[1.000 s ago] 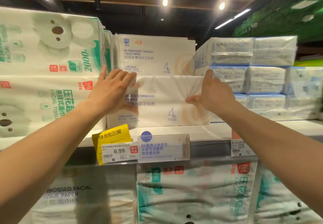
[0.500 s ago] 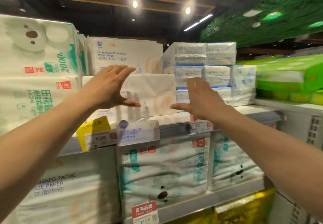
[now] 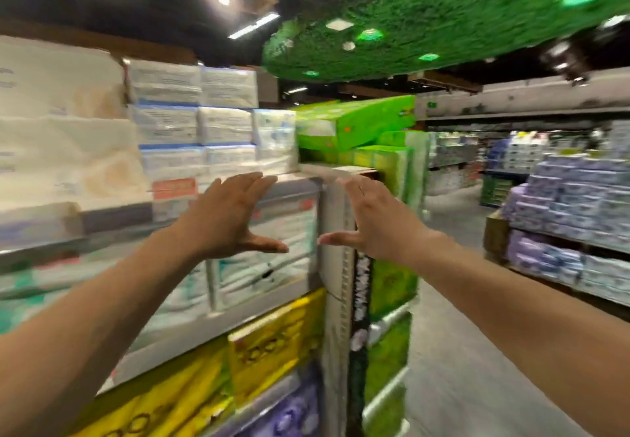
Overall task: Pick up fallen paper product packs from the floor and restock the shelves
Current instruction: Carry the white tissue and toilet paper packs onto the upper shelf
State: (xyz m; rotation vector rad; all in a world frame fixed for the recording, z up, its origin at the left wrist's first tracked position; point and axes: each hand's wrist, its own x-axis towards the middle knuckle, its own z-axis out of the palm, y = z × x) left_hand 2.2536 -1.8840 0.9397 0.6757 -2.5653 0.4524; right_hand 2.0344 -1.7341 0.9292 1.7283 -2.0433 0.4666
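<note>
Right of white tissue pack, now clear of it: left hand, right hand, fingers spread, holding nothing. Pack shelved; view swung right, probably seeking next fallen one.

One head-worn view faces forward; the shelves stand close, just beyond the fingers. Right of them the aisle floor recedes.

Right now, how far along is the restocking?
Done: white paper packs sit stacked on the top shelf. In hand: nothing; left hand and right hand hover open, empty. Left: the visible aisle floor shows no fallen pack, so I cannot tell what remains.
</note>
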